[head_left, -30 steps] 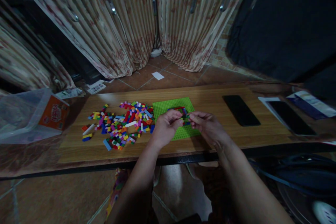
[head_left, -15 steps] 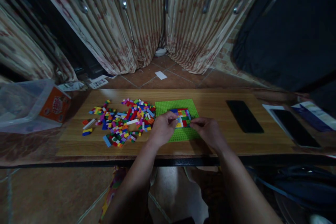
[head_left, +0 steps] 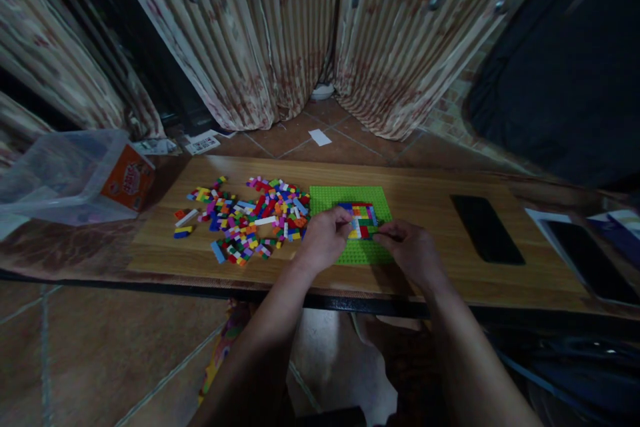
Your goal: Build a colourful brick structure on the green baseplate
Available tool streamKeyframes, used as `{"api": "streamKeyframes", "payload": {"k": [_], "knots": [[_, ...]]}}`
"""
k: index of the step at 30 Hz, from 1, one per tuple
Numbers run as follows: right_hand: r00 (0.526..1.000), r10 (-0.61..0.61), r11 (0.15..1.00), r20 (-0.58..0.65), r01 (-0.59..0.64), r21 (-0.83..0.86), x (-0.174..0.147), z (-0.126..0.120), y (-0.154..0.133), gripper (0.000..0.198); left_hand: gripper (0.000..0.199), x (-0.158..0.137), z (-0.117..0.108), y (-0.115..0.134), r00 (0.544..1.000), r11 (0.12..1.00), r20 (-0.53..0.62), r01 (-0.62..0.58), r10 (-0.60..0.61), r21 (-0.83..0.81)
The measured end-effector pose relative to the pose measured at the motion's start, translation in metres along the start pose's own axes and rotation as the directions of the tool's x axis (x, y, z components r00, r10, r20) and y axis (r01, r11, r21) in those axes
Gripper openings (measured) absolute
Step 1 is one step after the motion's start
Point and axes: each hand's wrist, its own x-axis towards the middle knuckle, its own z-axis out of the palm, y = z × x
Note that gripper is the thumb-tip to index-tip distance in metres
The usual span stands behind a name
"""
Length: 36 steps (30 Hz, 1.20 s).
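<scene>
A bright green baseplate (head_left: 325, 197) lies on the wooden board, carrying a low patch of mixed building bricks (head_left: 365, 221) in blue, red, white, yellow and green. Over the left side of that patch my left hand (head_left: 326, 235) is closed, thumb and fingertips pinched at the bricks. My right hand (head_left: 413, 250) is closed in a pinch too, its fingertips at the patch's right edge. Whatever either hand pinches is too small or hidden to make out. My left hand covers part of the baseplate's lower left.
Loose bricks (head_left: 260, 220) are heaped left of the baseplate. A clear plastic bin (head_left: 65, 177) with an orange label stands at far left. On the right lie a black phone-like slab (head_left: 487, 229) and another dark slab (head_left: 590, 260). Striped curtains (head_left: 260, 47) hang behind.
The camera view has tilted and shifted, so the board sits slightly rotated and further right. Both hands stay pinched at the brick patch, with little visible movement relative to the baseplate.
</scene>
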Motion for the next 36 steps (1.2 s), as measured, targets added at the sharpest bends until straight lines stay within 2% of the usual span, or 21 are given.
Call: {"api": "streamKeyframes", "payload": {"k": [5,11,18,26,32,36], "knots": [[0.993,0.110,0.993,0.034,-0.112,0.045,0.001,-0.007,0.004,0.024,0.011,-0.001,0.000,0.000,1.000,1.000,-0.009,0.001,-0.001,0.022],[0.989,0.147,0.989,0.026,-0.147,-0.011,0.003,-0.006,0.001,0.028,0.011,-0.001,0.000,0.000,1.000,1.000,-0.003,-0.004,0.004,0.021],[0.997,0.080,0.995,0.002,-0.080,-0.059,0.006,0.001,0.006,0.025,0.012,-0.001,-0.001,0.002,1.000,1.000,0.001,-0.010,0.010,0.022],[0.996,0.089,0.995,0.004,-0.089,0.039,0.009,0.007,0.013,0.022,0.012,-0.003,0.000,0.003,1.000,1.000,0.005,-0.003,0.003,0.013],[0.995,0.095,0.994,-0.012,-0.095,0.060,0.007,0.006,0.008,0.021,0.012,-0.001,0.004,-0.001,0.999,0.994,0.028,0.026,-0.024,-0.102],[0.996,0.051,0.981,-0.074,-0.036,0.188,0.002,0.004,-0.004,0.026,0.014,-0.001,0.008,-0.004,0.998,0.972,0.028,0.061,-0.056,-0.227]]}}
